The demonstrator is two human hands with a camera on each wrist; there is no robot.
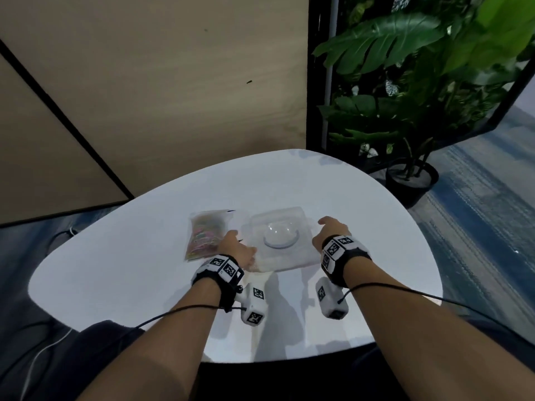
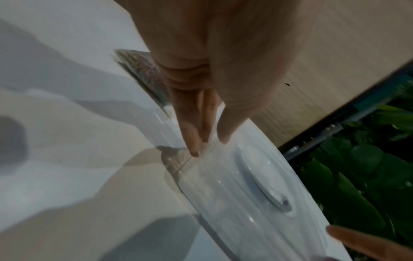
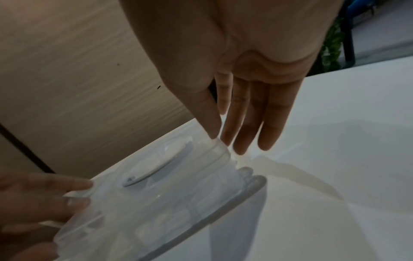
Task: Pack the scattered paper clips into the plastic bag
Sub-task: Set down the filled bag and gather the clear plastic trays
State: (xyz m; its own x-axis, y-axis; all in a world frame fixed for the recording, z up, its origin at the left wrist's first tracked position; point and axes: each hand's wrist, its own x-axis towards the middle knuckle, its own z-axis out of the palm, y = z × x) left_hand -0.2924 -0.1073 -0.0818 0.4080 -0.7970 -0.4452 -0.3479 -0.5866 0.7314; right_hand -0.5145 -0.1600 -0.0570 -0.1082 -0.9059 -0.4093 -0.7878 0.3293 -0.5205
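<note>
A clear plastic bag (image 1: 204, 235) filled with coloured paper clips lies flat on the white table (image 1: 115, 270), left of centre; part of the bag (image 2: 143, 70) shows behind my left palm. Right of it stands a clear plastic container (image 1: 289, 221) with a round dome on its lid. My left hand (image 1: 238, 244) pinches the container's left rim, thumb on top and fingers against the wall (image 2: 209, 146). On the opposite side, my right hand (image 1: 330, 227) pinches the right rim the same way (image 3: 225, 143). I see no loose clips around the container.
The rounded table edge runs close in front of me. A potted plant (image 1: 411, 180) stands on the floor beyond the table's right side. Beige wall panels (image 1: 144, 96) rise behind the table. Cables trail from both wrists.
</note>
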